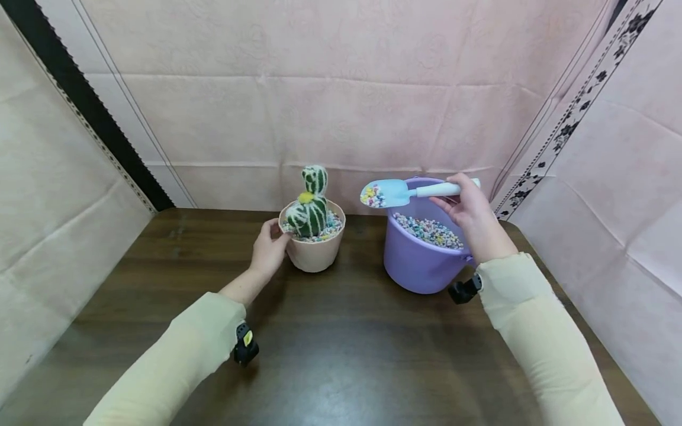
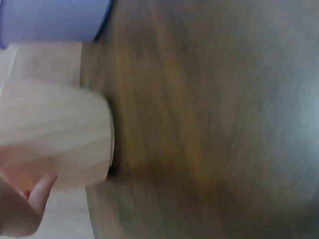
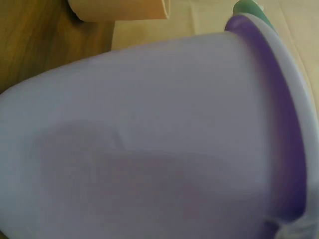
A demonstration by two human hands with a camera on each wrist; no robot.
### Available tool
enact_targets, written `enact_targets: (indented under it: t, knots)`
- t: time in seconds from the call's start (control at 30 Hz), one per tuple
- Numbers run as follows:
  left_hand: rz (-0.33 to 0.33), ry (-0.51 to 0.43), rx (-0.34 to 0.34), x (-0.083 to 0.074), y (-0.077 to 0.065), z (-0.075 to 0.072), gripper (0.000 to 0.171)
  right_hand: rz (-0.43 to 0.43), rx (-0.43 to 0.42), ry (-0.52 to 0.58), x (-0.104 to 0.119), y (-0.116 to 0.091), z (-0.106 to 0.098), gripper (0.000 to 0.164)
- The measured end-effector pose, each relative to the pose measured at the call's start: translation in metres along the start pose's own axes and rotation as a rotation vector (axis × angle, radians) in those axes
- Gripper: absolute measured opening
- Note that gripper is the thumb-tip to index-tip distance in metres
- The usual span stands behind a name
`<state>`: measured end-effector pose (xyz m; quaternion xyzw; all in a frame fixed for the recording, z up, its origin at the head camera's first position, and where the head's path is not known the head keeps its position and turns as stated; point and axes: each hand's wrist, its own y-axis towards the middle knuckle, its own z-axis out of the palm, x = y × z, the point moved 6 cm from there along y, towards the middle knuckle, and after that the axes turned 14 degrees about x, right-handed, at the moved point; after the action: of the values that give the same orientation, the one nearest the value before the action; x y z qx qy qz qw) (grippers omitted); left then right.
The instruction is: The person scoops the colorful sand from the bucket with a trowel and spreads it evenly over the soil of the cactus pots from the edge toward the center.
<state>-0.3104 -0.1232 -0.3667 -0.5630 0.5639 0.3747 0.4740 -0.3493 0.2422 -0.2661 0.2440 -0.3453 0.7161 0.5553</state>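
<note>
A light blue trowel [image 1: 394, 193] carries colored pebbles in its scoop, above the left rim of a purple bucket [image 1: 421, 266]. My right hand [image 1: 469, 204] holds it by its pale handle over the bucket. Small multicolored pebbles [image 1: 430, 231] lie inside the bucket. To the left, a beige flowerpot [image 1: 314, 255] bears a green-and-white cactus [image 1: 309, 216] with a yellow flower, and pebbles surround its base. My left hand [image 1: 268, 248] grips the pot's left side near the rim. In the left wrist view the thumb [image 2: 42, 194] lies along the pot wall.
Both containers stand on a dark brown wooden table [image 1: 330, 349], near its back edge. Pale cloth [image 1: 341, 118] hangs behind them, with more cloth on the left and right. The bucket's handle joint [image 1: 469, 259] faces my right wrist.
</note>
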Motion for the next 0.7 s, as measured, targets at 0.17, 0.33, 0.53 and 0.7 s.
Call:
enact_targets:
  t: [0.17, 0.33, 0.53, 0.7]
  knots:
    - [-0.009, -0.058, 0.02, 0.003, 0.009, -0.014, 0.047, 0.002, 0.005, -0.051, -0.009, 0.003, 0.009, 0.007]
    - [-0.015, -0.036, -0.087, 0.004, 0.009, -0.023, 0.043, -0.029, 0.007, -0.085, -0.015, 0.007, 0.018, 0.007]
    - [-0.012, -0.038, -0.103, 0.002, 0.009, -0.022, 0.041, -0.057, 0.019, -0.163, -0.023, 0.012, 0.031, 0.006]
    - [-0.01, -0.034, -0.1, 0.002, 0.01, -0.02, 0.04, -0.069, -0.013, -0.26, -0.03, 0.016, 0.04, 0.014]
